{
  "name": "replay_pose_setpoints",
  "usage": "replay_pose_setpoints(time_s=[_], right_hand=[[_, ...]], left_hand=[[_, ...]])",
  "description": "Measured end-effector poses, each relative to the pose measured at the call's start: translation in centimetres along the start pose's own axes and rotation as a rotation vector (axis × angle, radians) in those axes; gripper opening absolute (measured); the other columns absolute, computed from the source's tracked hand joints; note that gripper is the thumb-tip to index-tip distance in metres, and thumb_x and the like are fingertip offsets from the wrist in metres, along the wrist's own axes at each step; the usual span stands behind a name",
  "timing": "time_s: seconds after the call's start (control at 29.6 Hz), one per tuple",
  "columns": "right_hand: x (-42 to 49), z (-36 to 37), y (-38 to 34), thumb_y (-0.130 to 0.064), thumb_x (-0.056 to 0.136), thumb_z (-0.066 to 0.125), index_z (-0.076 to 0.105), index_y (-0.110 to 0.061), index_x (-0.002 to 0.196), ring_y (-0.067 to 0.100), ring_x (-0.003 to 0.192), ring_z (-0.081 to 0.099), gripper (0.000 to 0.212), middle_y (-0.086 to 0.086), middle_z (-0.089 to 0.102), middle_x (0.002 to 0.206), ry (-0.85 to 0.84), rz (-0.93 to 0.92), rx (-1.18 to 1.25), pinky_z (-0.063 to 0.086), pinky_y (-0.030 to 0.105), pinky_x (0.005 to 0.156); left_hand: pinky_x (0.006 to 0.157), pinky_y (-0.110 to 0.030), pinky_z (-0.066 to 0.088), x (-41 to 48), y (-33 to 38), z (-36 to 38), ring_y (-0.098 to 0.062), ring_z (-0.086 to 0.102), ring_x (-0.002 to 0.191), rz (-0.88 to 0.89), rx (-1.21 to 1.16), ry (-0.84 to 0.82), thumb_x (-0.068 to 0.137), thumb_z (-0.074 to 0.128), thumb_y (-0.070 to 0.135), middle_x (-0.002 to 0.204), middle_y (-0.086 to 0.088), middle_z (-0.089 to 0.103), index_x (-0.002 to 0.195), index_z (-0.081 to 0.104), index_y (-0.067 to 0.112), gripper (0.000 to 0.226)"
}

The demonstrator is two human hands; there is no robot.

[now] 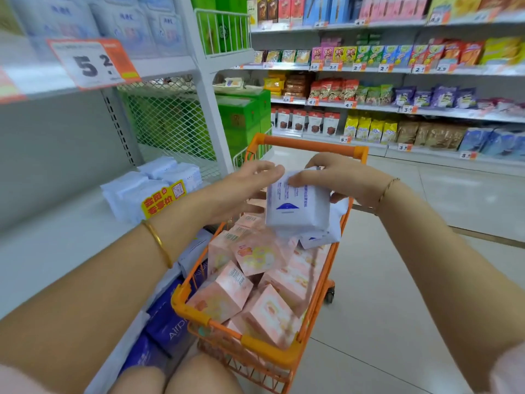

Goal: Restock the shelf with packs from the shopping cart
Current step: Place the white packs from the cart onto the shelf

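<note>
An orange shopping cart stands in front of me, filled with several pink packs. Above its far end I hold a white pack with a blue mark. My right hand grips its top edge with curled fingers. My left hand touches the pack's left upper corner; how far its fingers curl round it is unclear. A second white pack lies under the held one. On the white shelf to my left lie several white packs behind a yellow tag.
A white mesh rack with green boxes stands past the shelf's end. Dark blue packs sit on the lower shelf beside the cart. Across the tiled aisle floor, long shelves hold snack bags.
</note>
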State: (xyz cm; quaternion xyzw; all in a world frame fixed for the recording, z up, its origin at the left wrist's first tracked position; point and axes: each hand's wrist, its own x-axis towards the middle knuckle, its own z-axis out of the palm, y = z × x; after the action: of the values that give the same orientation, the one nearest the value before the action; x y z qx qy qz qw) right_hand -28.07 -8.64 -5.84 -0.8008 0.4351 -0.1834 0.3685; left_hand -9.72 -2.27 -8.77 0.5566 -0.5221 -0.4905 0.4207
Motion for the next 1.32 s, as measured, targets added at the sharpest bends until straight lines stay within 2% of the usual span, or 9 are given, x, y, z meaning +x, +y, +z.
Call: replay_pose_setpoints(time_s=[0.1, 0.24, 0.37, 0.57, 0.74, 0.91, 1.05, 1.18, 1.32], right_hand=[[2.2, 1.5, -1.4, -0.049, 0.083, 0.060, 0.043, -0.012, 0.081, 0.020, 0.051, 0.039, 0.041, 0.007, 0.040, 0.068, 0.050, 0.028, 0.139, 0.028, 0.023, 0.047], [4.6, 3.8, -3.9, -0.061, 0.087, 0.046, 0.048, -0.013, 0.086, 0.017, 0.046, 0.032, 0.048, 0.002, 0.034, 0.060, -0.029, 0.070, 0.274, 0.026, 0.019, 0.046], [6.1, 5.5, -6.4, -0.055, 0.095, 0.034, 0.048, -0.011, 0.083, 0.018, 0.049, 0.036, 0.048, 0.008, 0.042, 0.074, -0.106, -0.024, 0.434, 0.033, 0.021, 0.044], [8.3, 9.0, -8.9, -0.059, 0.093, 0.035, 0.059, -0.019, 0.106, 0.021, 0.081, 0.062, 0.049, 0.001, 0.061, 0.092, -0.320, -0.121, 0.495, 0.055, 0.041, 0.081], [10.0, 12.2, -10.7, -0.054, 0.086, 0.055, 0.056, -0.023, 0.120, 0.026, 0.102, 0.064, 0.047, 0.005, 0.065, 0.115, -0.518, -0.220, 0.553, 0.054, 0.046, 0.085], [12.0, 14.9, -13.2, -0.043, 0.079, 0.069, 0.051, -0.014, 0.125, 0.025, 0.103, 0.067, 0.057, 0.007, 0.067, 0.117, -0.402, -0.271, 0.654, 0.055, 0.046, 0.087], [13.5, 16.8, -15.3, -0.035, 0.090, 0.059, 0.052, -0.016, 0.119, 0.013, 0.088, 0.067, 0.035, 0.000, 0.066, 0.109, -0.361, -0.358, 0.633, 0.059, 0.027, 0.067], [15.6, 18.8, -15.8, -0.036, 0.094, 0.052, 0.036, -0.010, 0.140, 0.024, 0.116, 0.052, 0.055, 0.010, 0.044, 0.139, -0.102, -0.364, 0.314, 0.048, 0.044, 0.098], [18.2, 20.8, -14.1, -0.032, 0.096, 0.050, 0.036, -0.005, 0.139, 0.030, 0.115, 0.050, 0.053, 0.014, 0.046, 0.133, 0.034, -0.310, 0.205, 0.045, 0.044, 0.097]], left_hand=[[0.080, -0.040, 0.055, -1.4, 0.4, -0.7, -0.019, 0.053, 0.115, 0.105, 0.010, 0.091, 0.077, 0.070, 0.033, 0.134, 0.000, 0.034, 0.131, 0.030, 0.033, 0.067], [0.082, -0.040, 0.055, -2.4, 0.2, -2.3, -0.013, 0.055, 0.107, 0.162, 0.229, 0.323, 0.062, 0.076, 0.037, 0.121, 0.002, 0.042, 0.114, 0.041, 0.034, 0.063], [0.057, -0.023, 0.046, -3.4, 0.4, -6.8, -0.012, 0.052, 0.067, 0.013, -0.202, 0.466, 0.078, 0.060, 0.031, 0.084, 0.001, 0.048, 0.096, 0.050, 0.022, 0.023], [0.071, -0.030, 0.052, -5.5, -1.7, -13.1, -0.023, 0.047, 0.093, -0.161, -0.515, 0.387, 0.078, 0.051, 0.040, 0.104, -0.008, 0.050, 0.100, 0.057, 0.022, 0.028], [0.108, -0.043, 0.033, -6.4, -2.1, -15.7, -0.024, 0.048, 0.121, -0.211, -0.542, 0.366, 0.077, 0.051, 0.042, 0.127, -0.005, 0.052, 0.125, 0.057, 0.017, 0.054], [0.091, -0.037, 0.047, -7.9, -0.5, -17.3, -0.022, 0.063, 0.100, -0.165, -0.315, 0.405, 0.086, 0.036, 0.066, 0.109, -0.005, 0.068, 0.107, 0.065, 0.022, 0.056], [0.081, -0.029, 0.052, -8.5, -0.1, -20.2, -0.012, 0.066, 0.086, -0.054, -0.037, 0.537, 0.081, 0.068, 0.030, 0.095, 0.002, 0.070, 0.101, 0.063, 0.022, 0.022], [0.054, -0.015, 0.050, -7.5, -1.3, -24.8, -0.007, 0.067, 0.070, 0.101, -0.015, 0.813, 0.078, 0.073, 0.014, 0.089, -0.001, 0.071, 0.101, 0.063, 0.015, 0.024], [0.045, -0.014, 0.049, -5.4, -4.0, -29.9, -0.019, 0.064, 0.077, 0.117, 0.008, 1.068, 0.074, 0.075, 0.007, 0.101, -0.013, 0.066, 0.111, 0.060, -0.001, 0.040]])
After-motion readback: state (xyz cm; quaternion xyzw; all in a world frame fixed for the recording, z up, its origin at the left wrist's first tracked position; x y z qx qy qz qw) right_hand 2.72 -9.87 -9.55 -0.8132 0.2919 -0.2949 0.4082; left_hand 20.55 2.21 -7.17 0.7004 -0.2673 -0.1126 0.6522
